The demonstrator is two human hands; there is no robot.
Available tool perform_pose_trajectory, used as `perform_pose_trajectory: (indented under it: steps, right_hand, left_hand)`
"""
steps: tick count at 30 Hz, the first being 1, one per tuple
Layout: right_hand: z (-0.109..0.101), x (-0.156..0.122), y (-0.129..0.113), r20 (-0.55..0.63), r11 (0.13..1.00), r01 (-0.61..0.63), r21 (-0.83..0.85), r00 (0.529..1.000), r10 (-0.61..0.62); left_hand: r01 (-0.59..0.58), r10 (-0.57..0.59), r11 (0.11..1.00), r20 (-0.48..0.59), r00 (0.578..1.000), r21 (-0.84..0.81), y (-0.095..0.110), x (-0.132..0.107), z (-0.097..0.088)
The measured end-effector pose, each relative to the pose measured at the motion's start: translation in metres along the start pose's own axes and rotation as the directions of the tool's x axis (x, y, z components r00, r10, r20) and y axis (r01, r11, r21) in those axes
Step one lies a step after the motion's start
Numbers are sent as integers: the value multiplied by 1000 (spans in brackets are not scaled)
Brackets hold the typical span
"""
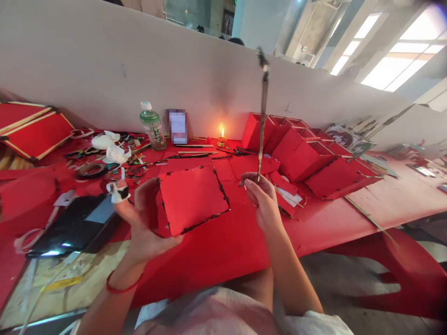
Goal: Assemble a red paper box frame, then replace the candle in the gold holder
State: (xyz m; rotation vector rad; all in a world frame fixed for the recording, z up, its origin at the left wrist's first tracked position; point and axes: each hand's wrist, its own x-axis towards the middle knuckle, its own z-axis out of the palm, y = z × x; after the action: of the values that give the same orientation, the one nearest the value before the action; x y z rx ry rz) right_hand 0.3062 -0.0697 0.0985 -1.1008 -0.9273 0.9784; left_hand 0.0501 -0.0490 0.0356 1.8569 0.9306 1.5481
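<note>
My left hand (143, 228) grips a red paper-covered box (193, 197) from its left side, with the thumb along the lower edge. Dark, charred-looking beads run along the rims of the box's front panel. White wrapping covers one of my left fingertips. In my right hand (261, 197) a thin dark stick (262, 116) stands nearly upright, its top end blackened and lumpy. My right fingers are closed around its lower end, to the right of the box and apart from it. A small lamp (222, 139) burns with a flame at the back, against the wall.
Several open red boxes (296, 149) stand together at the right, and a wood-edged red frame (31, 130) lies far left. A bottle (152, 128) and a phone (178, 126) stand at the wall. Left are a black device (75, 228) and tape roll (91, 170). A red stool (401, 270) is right.
</note>
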Motion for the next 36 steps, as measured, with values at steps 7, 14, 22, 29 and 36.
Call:
perform_pose_trajectory:
  steps: [7, 14, 22, 29, 36]
  right_hand:
    - [11, -2, 18, 162, 999, -23, 26, 987, 19]
    - [5, 5, 10, 334, 997, 35, -65, 942, -11]
    - [30, -3, -20, 592, 926, 277, -258, 803, -76]
    - [42, -2, -18, 652, 911, 297, -288, 757, -41]
    - [40, 0, -17, 634, 906, 267, -328, 773, 2]
  left_hand:
    - [433, -389, 873, 216, 896, -225, -46, 7, -39]
    - [369, -357, 883, 97, 929, -290, -23, 14, -52]
    - [-76, 146, 969, -299, 943, 235, 57, -36, -15]
    - [-94, 201, 740, -86, 976, 666, 75, -40, -5]
    - [-94, 203, 688, -66, 977, 719, 76, -35, -10]
